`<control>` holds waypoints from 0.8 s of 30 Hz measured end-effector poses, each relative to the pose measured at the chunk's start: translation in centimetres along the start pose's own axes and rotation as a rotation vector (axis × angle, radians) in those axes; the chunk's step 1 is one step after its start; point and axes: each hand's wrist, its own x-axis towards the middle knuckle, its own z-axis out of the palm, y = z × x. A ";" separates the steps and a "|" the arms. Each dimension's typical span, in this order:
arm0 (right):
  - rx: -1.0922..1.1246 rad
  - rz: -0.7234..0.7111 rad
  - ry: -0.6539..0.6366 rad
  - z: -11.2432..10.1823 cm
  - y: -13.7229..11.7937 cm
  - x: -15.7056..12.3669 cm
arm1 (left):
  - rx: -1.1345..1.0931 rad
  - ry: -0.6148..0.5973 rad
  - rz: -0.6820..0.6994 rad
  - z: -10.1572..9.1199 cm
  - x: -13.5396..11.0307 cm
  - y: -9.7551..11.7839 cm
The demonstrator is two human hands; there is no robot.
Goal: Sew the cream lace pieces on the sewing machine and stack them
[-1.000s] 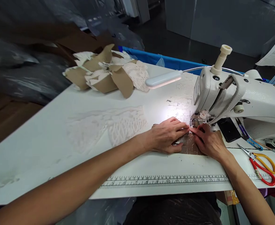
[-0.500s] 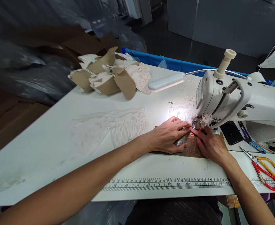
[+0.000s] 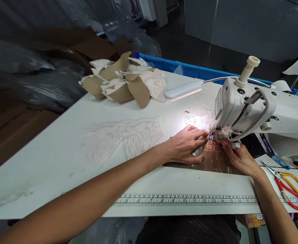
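Note:
My left hand (image 3: pixel 185 145) lies beside the needle of the white sewing machine (image 3: pixel 255 105). Its fingers stretch toward the presser foot (image 3: pixel 212 136), with the thumb apart and lower down. Right of the foot is my right hand (image 3: pixel 241 158), thumb and index finger close together; whatever lies between them is too small to make out. Under both hands is a brown, worn machine bed cover (image 3: pixel 218 161) with a small red-and-white mark. White lace (image 3: pixel 198 121) lies in bright lamplight behind my left fingers. How it runs under the foot is hidden.
A lace piece (image 3: pixel 141 137) lies flat left of my hand. Bundled lace with brown card (image 3: pixel 123 84) sits at the back. A lamp (image 3: pixel 184 90) overhangs the table. Scissors (image 3: pixel 290 184), blue snips (image 3: pixel 278 159) and a black phone (image 3: pixel 253 145) are at right. A printed ruler (image 3: pixel 184 200) runs along the front.
My right hand has drawn away from the presser foot to the right, uncovering more of the brown cover. My left hand stays nearly in place. The view has shifted slightly.

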 end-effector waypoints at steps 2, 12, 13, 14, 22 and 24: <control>-0.021 0.037 0.026 0.1 0.1 0.4 | -0.006 -0.002 -0.003 -0.1 0.0 0.0; -0.095 0.016 0.094 1.1 0.6 0.2 | -0.033 -0.002 -0.027 0.3 -0.1 -0.1; -0.121 0.024 0.089 1.1 0.7 0.0 | -0.030 0.000 -0.024 0.3 -0.1 -0.1; -0.145 0.027 0.091 1.2 0.8 -0.1 | -0.026 0.001 -0.023 0.4 -0.1 -0.2; -0.259 -0.033 0.103 1.7 1.6 -0.2 | -0.002 -0.050 -0.094 0.4 -0.2 0.0; -0.296 -0.039 0.100 2.0 1.6 -0.3 | 0.005 -0.077 -0.135 0.4 -0.2 0.2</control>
